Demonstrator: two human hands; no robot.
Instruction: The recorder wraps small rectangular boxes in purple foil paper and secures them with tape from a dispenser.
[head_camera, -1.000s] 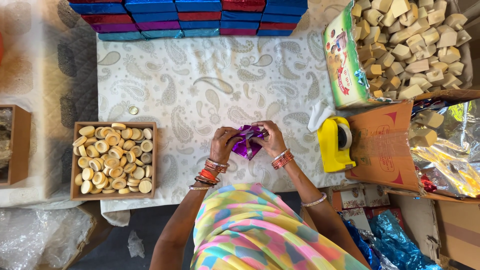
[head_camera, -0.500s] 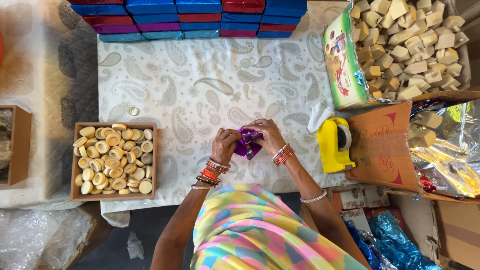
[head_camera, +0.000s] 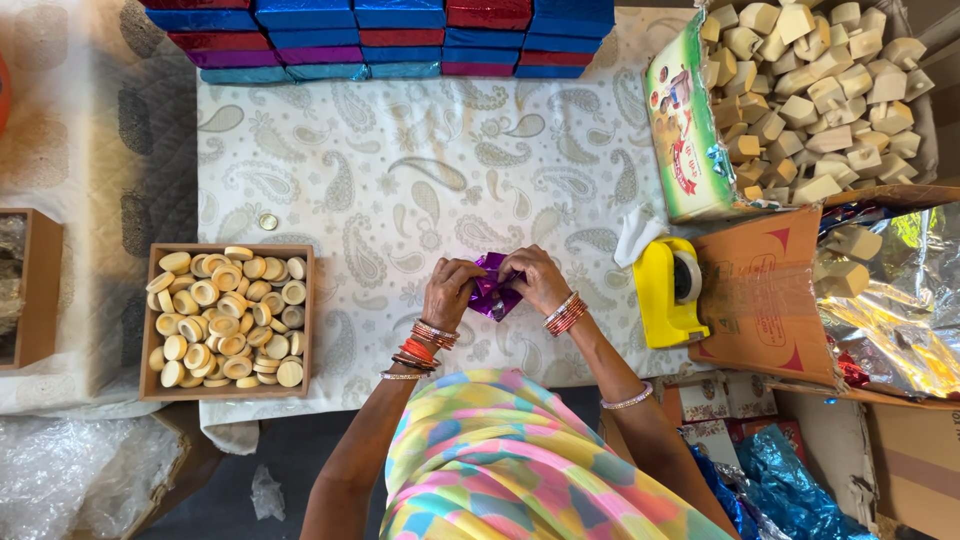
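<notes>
The purple foil (head_camera: 492, 287) should be drawn tight over the small piece inside and its loose edges pressed flat, so that no creases spring open. The parcel is held between both hands, just above the patterned cloth (head_camera: 400, 170). It is pinched from one side by the curled fingers of the left hand (head_camera: 450, 288) and from the other by those of the right hand (head_camera: 534, 279). A yellow tape dispenser (head_camera: 668, 292) stands just right of the right hand; a wooden tray of round discs (head_camera: 228, 318) lies well left of the left hand.
</notes>
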